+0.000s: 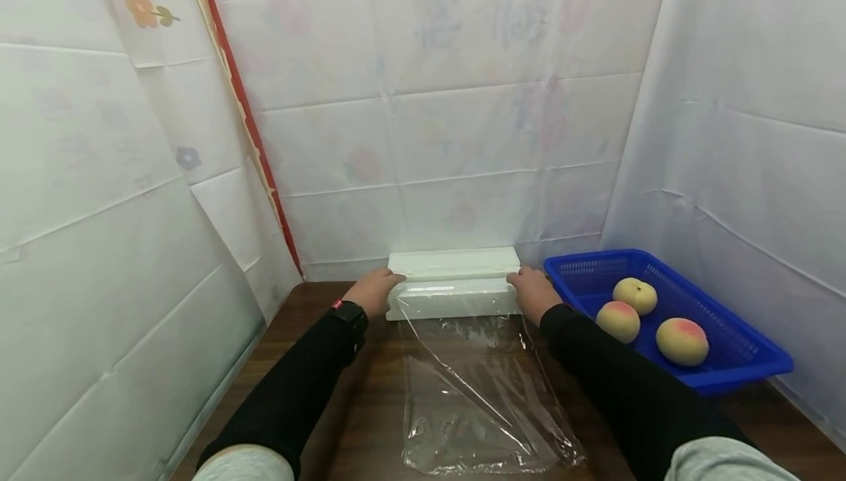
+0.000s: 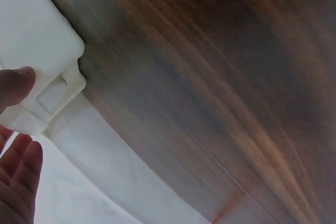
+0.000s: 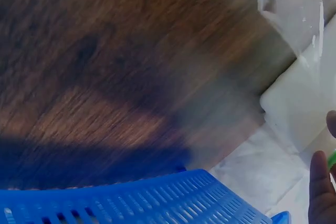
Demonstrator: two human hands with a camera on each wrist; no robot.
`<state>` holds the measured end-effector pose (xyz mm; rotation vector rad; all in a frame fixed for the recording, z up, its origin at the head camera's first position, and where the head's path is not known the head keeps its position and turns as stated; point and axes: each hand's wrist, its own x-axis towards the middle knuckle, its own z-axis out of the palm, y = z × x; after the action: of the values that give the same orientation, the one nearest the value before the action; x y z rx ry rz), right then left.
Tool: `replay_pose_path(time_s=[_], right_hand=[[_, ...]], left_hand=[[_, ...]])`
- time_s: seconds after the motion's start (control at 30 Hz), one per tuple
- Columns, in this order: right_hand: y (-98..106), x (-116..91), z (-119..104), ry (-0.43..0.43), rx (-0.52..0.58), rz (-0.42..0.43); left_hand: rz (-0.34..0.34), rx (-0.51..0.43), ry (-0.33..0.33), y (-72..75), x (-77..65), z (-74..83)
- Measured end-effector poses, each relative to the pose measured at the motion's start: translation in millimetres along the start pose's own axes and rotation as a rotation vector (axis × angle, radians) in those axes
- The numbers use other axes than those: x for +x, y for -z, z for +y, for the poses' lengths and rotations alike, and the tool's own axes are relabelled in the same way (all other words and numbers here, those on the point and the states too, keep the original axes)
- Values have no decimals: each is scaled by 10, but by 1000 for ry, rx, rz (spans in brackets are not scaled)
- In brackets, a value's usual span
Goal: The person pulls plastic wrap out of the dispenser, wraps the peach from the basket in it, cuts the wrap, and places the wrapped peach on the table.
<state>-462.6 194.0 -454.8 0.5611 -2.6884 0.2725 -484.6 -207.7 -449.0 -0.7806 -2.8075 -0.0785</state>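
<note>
A white cling film dispenser [image 1: 454, 261] stands at the far edge of the brown table, its lid raised at the back. From its front a sheet of clear cling film [image 1: 463, 400] lies wrinkled over the table toward me. My left hand [image 1: 373, 291] holds the dispenser's left end; in the left wrist view its thumb [image 2: 18, 85] lies on the white casing, with the other fingers beneath. At the opposite end my right hand [image 1: 534, 294] holds the lid side near the hinge. Most of the right hand is outside the right wrist view.
To the right, a blue plastic basket [image 1: 747, 341] with perforated walls holds three peaches [image 1: 683, 341], close beside my right forearm. White patterned sheeting [image 1: 456, 136] hangs behind the table and on both sides. Wood-grain tabletop [image 1: 357, 393] shows left of the film.
</note>
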Motion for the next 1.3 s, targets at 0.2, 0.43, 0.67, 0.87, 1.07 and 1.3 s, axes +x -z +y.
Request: replay_pose_path(time_s=[0.2,0.43,0.67,0.87,1.07,1.3], right_hand=[[-62,-52,-12,27,4,45],[-112,-64,-7,96,30,159],[8,-98,-92,91,50,127],[152,-108,-146,102,104,19],[303,-80,-127,137,156,-82],[425,-43,-18,113,236,-167]], left_hand=[[54,-21,4,-34,-71,15],[163,-71,-37,-58,-173,-1],[167,-118,-45,-61,-306,7],[104,-152,-16,16,-397,41],[13,-209,-16,160,-396,88],[-120,-423,34,257,-322,49]])
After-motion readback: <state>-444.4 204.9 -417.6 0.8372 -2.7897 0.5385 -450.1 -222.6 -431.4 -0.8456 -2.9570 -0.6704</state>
